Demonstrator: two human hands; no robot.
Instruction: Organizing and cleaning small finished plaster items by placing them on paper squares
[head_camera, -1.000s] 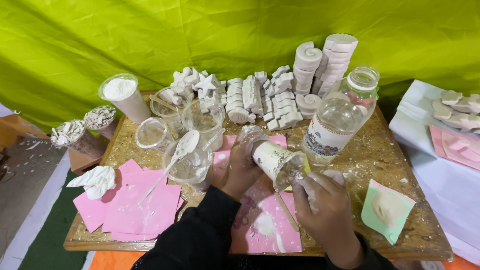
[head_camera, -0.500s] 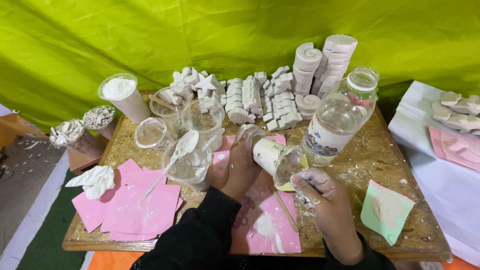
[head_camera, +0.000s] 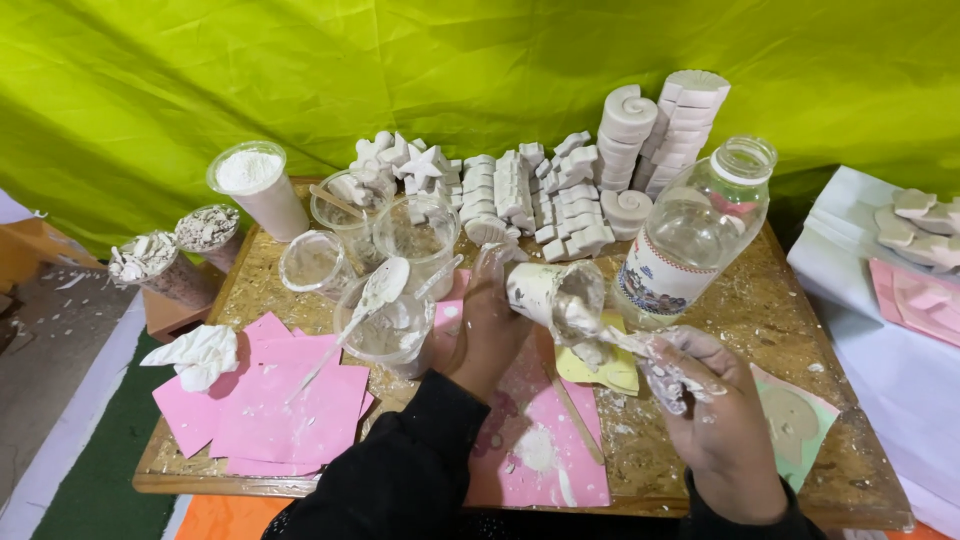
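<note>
My left hand grips a plaster-smeared plastic cup, tipped on its side with the mouth toward the right. My right hand, coated in white plaster, holds a thin stirring stick whose tip reaches into the cup's mouth. White paste runs from the cup down onto a yellow mould lying on the table just below. A large clear bottle with a label stands right behind the cup.
The wooden table carries rows of white plaster casts, clear cups with a spoon, a cup of white powder, pink sheets and a green mould. A white-covered table stands at right, green cloth behind.
My right hand drew back slightly from the cup, the stick scraping paste out of its mouth. The left hand keeps the cup tilted over the yellow mould.
</note>
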